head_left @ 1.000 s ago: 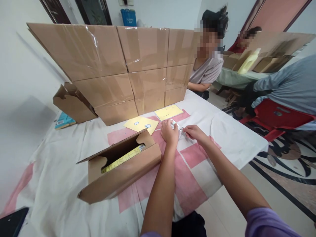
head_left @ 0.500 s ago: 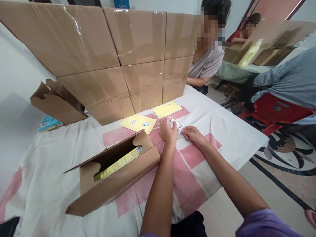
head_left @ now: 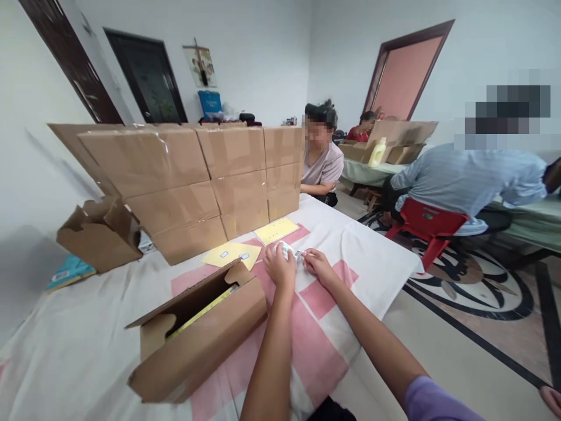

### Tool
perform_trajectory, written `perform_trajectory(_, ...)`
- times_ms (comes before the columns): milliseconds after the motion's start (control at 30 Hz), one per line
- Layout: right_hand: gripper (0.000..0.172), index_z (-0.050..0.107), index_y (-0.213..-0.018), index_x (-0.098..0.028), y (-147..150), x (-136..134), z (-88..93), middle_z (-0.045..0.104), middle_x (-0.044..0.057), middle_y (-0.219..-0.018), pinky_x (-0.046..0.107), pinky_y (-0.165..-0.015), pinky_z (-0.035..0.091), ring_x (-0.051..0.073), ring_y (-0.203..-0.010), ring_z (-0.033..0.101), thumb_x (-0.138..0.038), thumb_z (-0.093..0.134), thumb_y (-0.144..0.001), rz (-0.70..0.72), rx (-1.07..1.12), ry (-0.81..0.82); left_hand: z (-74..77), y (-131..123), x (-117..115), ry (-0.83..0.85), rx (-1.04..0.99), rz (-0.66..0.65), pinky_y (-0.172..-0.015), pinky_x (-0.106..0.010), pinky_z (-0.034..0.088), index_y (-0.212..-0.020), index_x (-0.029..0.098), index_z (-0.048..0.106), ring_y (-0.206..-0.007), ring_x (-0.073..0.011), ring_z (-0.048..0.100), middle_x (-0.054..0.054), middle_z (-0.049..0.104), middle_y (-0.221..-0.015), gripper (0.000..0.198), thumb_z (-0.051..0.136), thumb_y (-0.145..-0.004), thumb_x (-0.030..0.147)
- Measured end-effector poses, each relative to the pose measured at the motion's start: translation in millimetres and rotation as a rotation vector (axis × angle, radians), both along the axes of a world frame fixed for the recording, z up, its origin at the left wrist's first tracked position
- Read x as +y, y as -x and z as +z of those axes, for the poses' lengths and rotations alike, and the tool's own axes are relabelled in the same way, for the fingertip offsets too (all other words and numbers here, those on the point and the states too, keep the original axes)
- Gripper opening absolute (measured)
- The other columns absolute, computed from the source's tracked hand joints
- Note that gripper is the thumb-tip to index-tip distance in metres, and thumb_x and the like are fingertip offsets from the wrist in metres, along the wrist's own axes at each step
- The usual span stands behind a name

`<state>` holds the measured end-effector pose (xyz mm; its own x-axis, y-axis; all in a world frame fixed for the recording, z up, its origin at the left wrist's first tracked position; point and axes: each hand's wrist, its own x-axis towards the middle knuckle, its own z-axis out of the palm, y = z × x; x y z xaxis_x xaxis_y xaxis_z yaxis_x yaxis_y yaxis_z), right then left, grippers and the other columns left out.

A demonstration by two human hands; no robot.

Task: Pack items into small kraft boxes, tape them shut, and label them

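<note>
My left hand (head_left: 279, 266) is closed around a small white object (head_left: 287, 250) that looks like a tape or label dispenser, held over the cloth. My right hand (head_left: 317, 263) is at the object's right end, thumb and fingers pinched together; whatever sits between them is too small to make out. Just beyond my hands lies a yellow card (head_left: 277, 231) with rows of small marks. Left of them is another yellow sheet (head_left: 214, 255) bearing small blue-edged white labels (head_left: 224, 254).
An open cardboard box (head_left: 201, 339) with yellow packets inside stands left of my forearm. Stacked cartons (head_left: 175, 175) wall off the table's far side. Another open box (head_left: 99, 234) rests at the left. One person (head_left: 324, 166) sits beyond the cartons, another (head_left: 456, 181) on a red chair (head_left: 432, 225).
The camera view has tilted up, showing more of the wall and room. My hands stay together at the white object, with little visible change in their grip.
</note>
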<state>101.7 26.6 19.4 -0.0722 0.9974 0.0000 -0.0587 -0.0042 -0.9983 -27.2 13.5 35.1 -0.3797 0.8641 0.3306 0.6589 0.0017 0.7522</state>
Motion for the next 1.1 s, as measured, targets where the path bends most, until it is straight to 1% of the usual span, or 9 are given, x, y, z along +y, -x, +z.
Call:
perform_trajectory(100,0.029,0.057,-0.092,-0.023,-3,-16,10.9,0.063,-0.003,-0.066,0.024,-0.042,0.014,0.005,-0.039,0.023,-0.042,0.070,-0.075,0.011,0.082,-0.048,10.2,-10,-34,-0.066,0.039,-0.045,-0.104,-0.050,0.047,-0.128,0.027,0.062,-0.130,-0.0311,0.052,-0.011,0.055,-0.143,0.036,0.062,-0.092,0.032)
perform_trajectory(233,0.036,0.056,-0.106,-0.023,1,-48,27.0,0.070,-0.001,-0.080,0.023,-0.044,0.015,0.003,-0.041,0.022,-0.039,0.071,-0.077,0.065,0.179,-0.093,17.4,1,-92,-0.186,0.066,-0.164,-0.099,-0.042,0.051,-0.125,0.031,0.062,-0.121,-0.0262,0.060,-0.008,0.066,-0.127,0.033,0.058,-0.093,0.027)
perform_trajectory(400,0.048,0.053,-0.115,-0.022,28,-104,37.0,0.074,0.001,-0.084,0.021,-0.041,0.014,0.001,-0.037,0.020,-0.041,0.076,-0.078,0.220,0.280,-0.127,19.1,54,-170,-0.322,0.102,-0.250,-0.078,-0.028,0.057,-0.121,0.023,0.061,-0.090,-0.0162,0.069,-0.006,0.071,-0.106,0.026,0.050,-0.099,0.028)
perform_trajectory(467,0.047,0.052,-0.117,-0.022,43,-124,38.7,0.076,0.002,-0.085,0.021,-0.039,0.014,0.000,-0.035,0.021,-0.040,0.076,-0.081,0.306,0.311,-0.147,20.8,79,-195,-0.387,0.141,-0.210,-0.075,-0.026,0.056,-0.116,0.022,0.063,-0.085,-0.0149,0.069,-0.005,0.072,-0.100,0.022,0.050,-0.099,0.027)
perform_trajectory(567,0.044,0.052,-0.117,-0.022,61,-144,43.3,0.077,0.004,-0.087,0.020,-0.037,0.016,0.000,-0.033,0.025,-0.040,0.075,-0.085,0.386,0.315,-0.183,31.4,120,-221,-0.502,0.220,-0.056,-0.085,-0.034,0.054,-0.107,0.021,0.066,-0.092,-0.0196,0.067,-0.007,0.073,-0.099,0.016,0.054,-0.097,0.026)
perform_trajectory(667,0.043,0.050,-0.119,-0.023,73,-154,51.1,0.078,0.006,-0.090,0.019,-0.034,0.018,0.001,-0.032,0.028,-0.042,0.072,-0.088,0.438,0.299,-0.213,53.1,160,-229,-0.481,0.409,0.092,-0.099,-0.050,0.045,-0.111,0.025,0.071,-0.110,-0.0302,0.063,-0.010,0.072,-0.117,0.021,0.062,-0.093,0.028)
perform_trajectory(800,0.041,0.049,-0.122,-0.023,79,-160,59.4,0.078,0.006,-0.091,0.018,-0.033,0.021,0.001,-0.031,0.033,-0.043,0.069,-0.092,0.497,0.262,-0.243,77.5,200,-221,-0.210,0.846,0.135,-0.108,-0.061,0.037,-0.129,0.035,0.068,-0.138,-0.0390,0.046,-0.008,0.050,-0.155,0.034,0.054,-0.098,0.032)
perform_trajectory(967,0.042,0.048,-0.122,-0.024,75,-170,63.3,0.077,0.005,-0.090,0.018,-0.034,0.021,0.001,-0.031,0.033,-0.046,0.068,-0.092,0.480,0.248,-0.242,74.7,216,-207,0.035,0.855,0.052,-0.115,-0.072,0.025,-0.123,0.047,0.070,-0.153,-0.0409,0.024,0.002,0.034,-0.165,0.034,0.044,-0.102,0.037)
perform_trajectory(1100,0.041,0.048,-0.119,-0.025,70,-179,68.1,0.075,0.004,-0.087,0.019,-0.036,0.022,0.001,-0.034,0.029,-0.049,0.068,-0.092,0.463,0.225,-0.240,79.0,221,-206,0.095,0.805,-0.026,-0.117,-0.076,0.016,-0.125,0.050,0.068,-0.157,-0.0429,0.006,0.006,0.025,-0.169,0.034,0.044,-0.102,0.043)
